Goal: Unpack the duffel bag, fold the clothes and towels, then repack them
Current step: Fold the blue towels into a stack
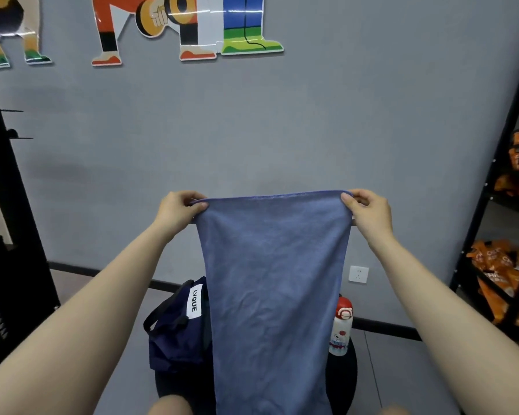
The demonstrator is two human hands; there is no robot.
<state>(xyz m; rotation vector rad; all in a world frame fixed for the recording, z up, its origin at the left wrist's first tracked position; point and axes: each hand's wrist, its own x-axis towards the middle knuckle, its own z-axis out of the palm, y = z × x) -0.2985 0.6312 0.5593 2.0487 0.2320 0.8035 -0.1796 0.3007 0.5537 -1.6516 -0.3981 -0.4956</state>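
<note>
A blue towel hangs full length in front of me, stretched by its top edge at chest height. My left hand pinches its upper left corner and my right hand pinches its upper right corner. Below and behind the towel, a navy duffel bag with a white label sits on a round black table; the towel hides the bag's right part.
A white bottle with a red cap stands on the table's right side. A black shelf rack with orange packets is at the right, a black machine frame at the left, and a grey wall with a socket behind.
</note>
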